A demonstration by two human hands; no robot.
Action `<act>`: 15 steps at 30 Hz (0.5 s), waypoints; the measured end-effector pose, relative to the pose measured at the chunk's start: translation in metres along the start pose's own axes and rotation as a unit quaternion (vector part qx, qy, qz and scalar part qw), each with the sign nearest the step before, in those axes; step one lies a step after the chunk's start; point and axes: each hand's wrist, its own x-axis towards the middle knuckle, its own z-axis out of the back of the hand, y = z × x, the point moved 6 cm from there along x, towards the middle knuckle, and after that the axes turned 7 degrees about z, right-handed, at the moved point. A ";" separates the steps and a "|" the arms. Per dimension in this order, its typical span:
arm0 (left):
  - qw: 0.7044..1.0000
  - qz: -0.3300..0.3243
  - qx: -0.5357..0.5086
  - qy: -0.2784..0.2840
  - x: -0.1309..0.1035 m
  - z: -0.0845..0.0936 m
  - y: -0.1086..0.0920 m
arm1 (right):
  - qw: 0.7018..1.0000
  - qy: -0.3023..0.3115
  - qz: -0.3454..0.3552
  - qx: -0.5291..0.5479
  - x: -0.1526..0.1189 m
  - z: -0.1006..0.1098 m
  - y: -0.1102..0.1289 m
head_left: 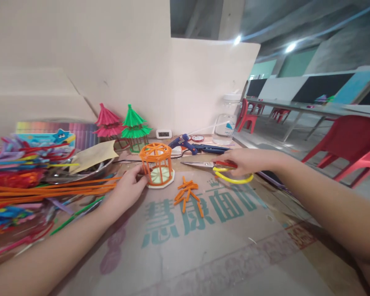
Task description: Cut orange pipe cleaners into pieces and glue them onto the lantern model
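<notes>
My left hand (132,184) pinches the near left side of a small orange pavilion frame (156,151) made of pipe cleaners. The frame stands upright on a pale, many-sided base (163,186). At the right, my right hand (239,160) has its fingers closed on the red handle of a pair of scissors (200,164). The other handle loop is yellow, and the blades point left, lying near the table surface. Between both hands is a small heap of short orange pipe-cleaner pieces (187,192).
Behind stand a pink pagoda (107,121), a green pagoda (134,125), a blue glue gun (183,143) and a clear jug (225,123). Long orange pipe cleaners (49,190) and colourful bundles fill the left, near a metal tray (101,169). Red chairs (351,144) stand beyond the table.
</notes>
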 end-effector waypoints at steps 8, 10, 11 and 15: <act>1.000 0.016 -0.001 -0.008 -0.001 0.002 -0.006 | 0.998 -0.056 0.023 0.019 0.011 -0.001 -0.015; 1.000 0.016 -0.003 -0.006 -0.001 0.002 -0.006 | 0.998 -0.053 0.032 0.019 0.013 -0.009 -0.018; 1.000 0.017 -0.001 -0.006 0.000 0.002 -0.006 | 0.998 -0.050 0.029 0.017 0.013 -0.012 -0.020; 1.000 0.009 0.003 -0.006 0.002 0.002 -0.001 | 0.999 -0.040 0.002 0.006 0.016 -0.023 -0.024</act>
